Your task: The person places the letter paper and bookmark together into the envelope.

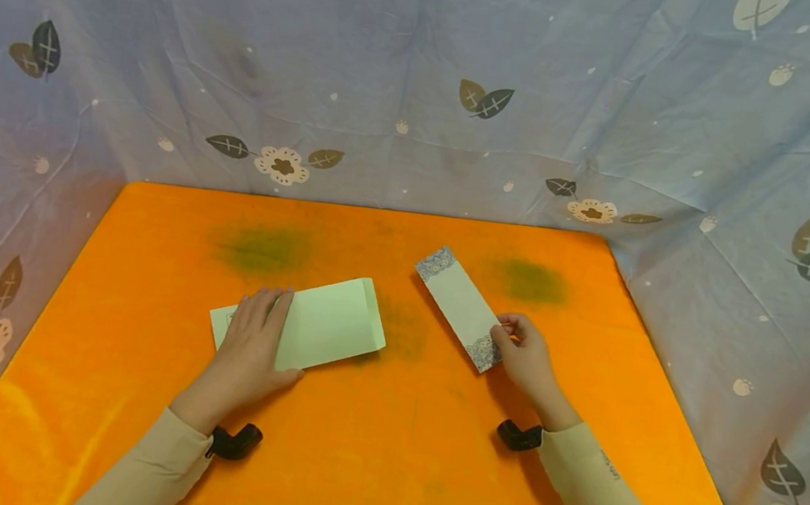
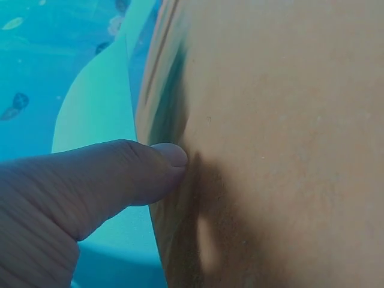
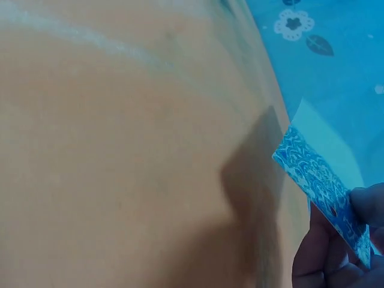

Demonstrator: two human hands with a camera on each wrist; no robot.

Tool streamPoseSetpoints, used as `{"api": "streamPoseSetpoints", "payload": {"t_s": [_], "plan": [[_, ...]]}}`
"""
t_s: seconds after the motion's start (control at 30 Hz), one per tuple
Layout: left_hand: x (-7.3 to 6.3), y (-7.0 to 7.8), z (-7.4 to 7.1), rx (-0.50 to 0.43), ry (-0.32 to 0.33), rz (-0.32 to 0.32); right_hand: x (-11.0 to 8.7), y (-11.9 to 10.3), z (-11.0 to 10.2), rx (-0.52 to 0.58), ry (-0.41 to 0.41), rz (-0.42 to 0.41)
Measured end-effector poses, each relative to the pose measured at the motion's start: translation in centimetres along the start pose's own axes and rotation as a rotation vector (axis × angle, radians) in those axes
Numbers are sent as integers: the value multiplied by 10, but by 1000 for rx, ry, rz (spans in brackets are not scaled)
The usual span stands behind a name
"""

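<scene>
Your right hand (image 1: 529,365) pinches the lace-bordered card (image 1: 461,301), long axis slanting far-left from grip; left hand (image 1: 250,345) rests outstretched on envelope (image 1: 329,323).

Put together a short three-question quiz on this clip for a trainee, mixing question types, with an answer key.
1. Multiple choice: by which part does the right hand pinch the lace-patterned card?
A) the end farthest from the person
B) the middle
C) the end nearest the person

2. Fill in: the left hand rests across a pale ____ with a flap at its right end in the head view.

3. True or false: in the head view, both hands touch the same paper item.

Key:
1. C
2. envelope
3. False; the right hand has the card, which lies apart from the envelope under the left hand.
</scene>
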State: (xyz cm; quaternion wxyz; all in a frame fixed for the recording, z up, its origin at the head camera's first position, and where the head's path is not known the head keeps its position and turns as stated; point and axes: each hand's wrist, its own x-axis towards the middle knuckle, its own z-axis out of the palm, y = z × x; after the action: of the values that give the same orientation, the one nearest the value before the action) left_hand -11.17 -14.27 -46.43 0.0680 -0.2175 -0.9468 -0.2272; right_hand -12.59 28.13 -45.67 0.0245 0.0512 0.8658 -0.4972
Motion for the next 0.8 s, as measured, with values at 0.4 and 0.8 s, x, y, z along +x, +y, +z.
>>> {"api": "streamPoseSetpoints", "payload": {"t_s": [0.4,0.8], "plan": [[0,-2,-1,14,-1,0,-3,1,-9,49,4,-60],[0,-3,0,14,0,1,-4,-1,-11,93,-94,-150]]}}
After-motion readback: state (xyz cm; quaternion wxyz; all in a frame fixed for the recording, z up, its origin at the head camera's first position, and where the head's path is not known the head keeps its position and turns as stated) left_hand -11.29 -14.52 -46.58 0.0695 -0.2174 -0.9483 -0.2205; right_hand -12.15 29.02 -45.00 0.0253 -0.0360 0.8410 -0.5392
